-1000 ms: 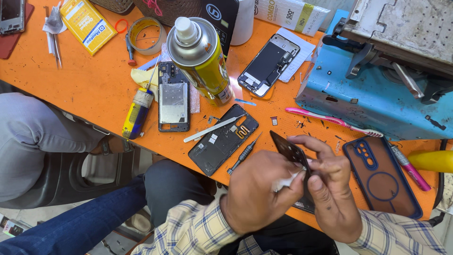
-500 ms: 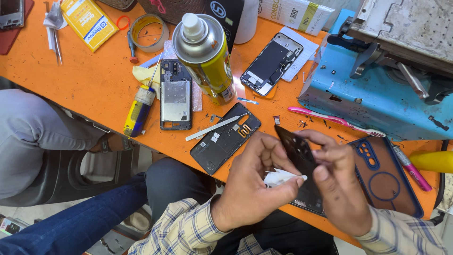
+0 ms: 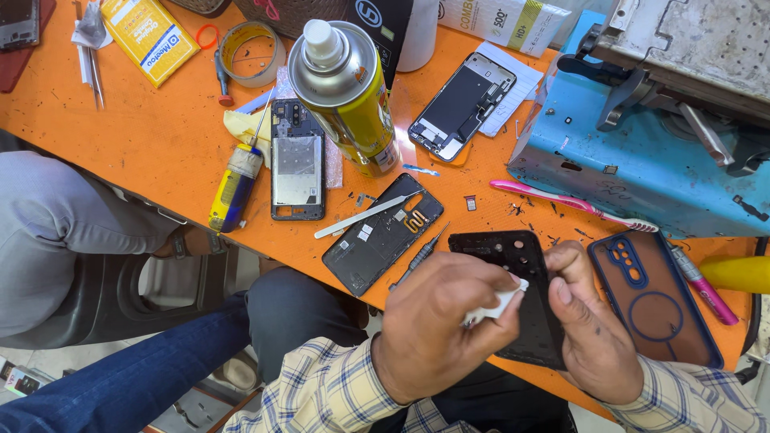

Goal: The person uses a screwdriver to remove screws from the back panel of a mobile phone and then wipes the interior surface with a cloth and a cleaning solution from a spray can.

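2 bare hands work over an orange table (image 3: 120, 152). The left hand (image 3: 437, 321) pinches a small white wad (image 3: 499, 305) between thumb and fingers, pressing it onto a black phone back cover (image 3: 513, 289). The right hand (image 3: 589, 329) grips that cover's right edge — thumb on top, fingers curled beneath — holding it at the table's near edge. Just right lies a dark blue-rimmed phone case (image 3: 654, 301). Behind — a yellow spray can (image 3: 345, 92), a pink toothbrush (image 3: 573, 204), a small screwdriver (image 3: 419, 256) and another opened phone back (image 3: 383, 232).
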